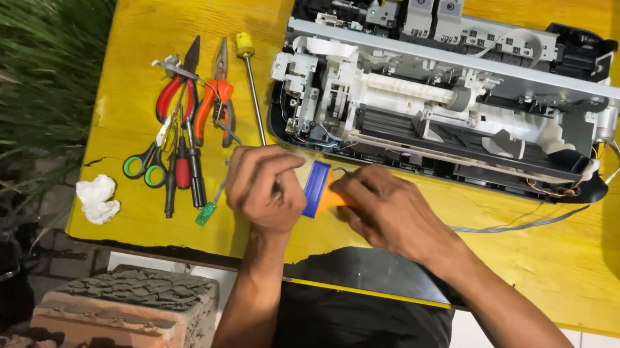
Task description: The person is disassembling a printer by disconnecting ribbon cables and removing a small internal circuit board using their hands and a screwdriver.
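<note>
Head view: both hands meet at the table's (532,251) near edge, the left hand (266,189) curled around a blue-and-orange tool (320,189) while the right hand (391,209) pinches its orange end, steadying it. Behind lies the opened printer (448,104), its shell cradling rollers and wiring (pliers (178,87) wait left).

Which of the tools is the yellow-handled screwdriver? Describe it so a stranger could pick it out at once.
Start at the yellow table and find the opened printer at its far side. Just left of the printer lies a row of hand tools; the screwdriver is the one nearest the printer. It alone has a small yellow knob handle and a long bare metal shaft, while its neighbour, the pliers, has orange grips.
</note>
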